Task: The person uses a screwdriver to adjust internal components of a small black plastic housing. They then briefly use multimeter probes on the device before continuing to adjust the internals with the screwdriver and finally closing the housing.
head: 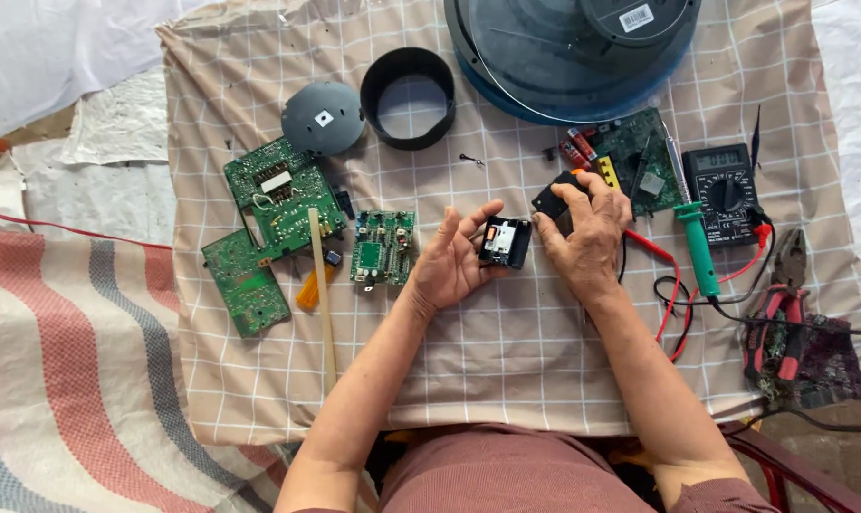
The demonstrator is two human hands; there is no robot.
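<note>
Holding a small black module between both hands over the checkered cloth, the person seems to inspect it. The left hand cups it with fingers half open; the right hand curls closed on a black piece beside it. Fitting them together would need careful alignment.

A small module sits between the left hand and right hand, above the cloth. Circuit boards lie left of the hands; a multimeter and soldering iron lie right. A ring and round housing lie behind.
</note>
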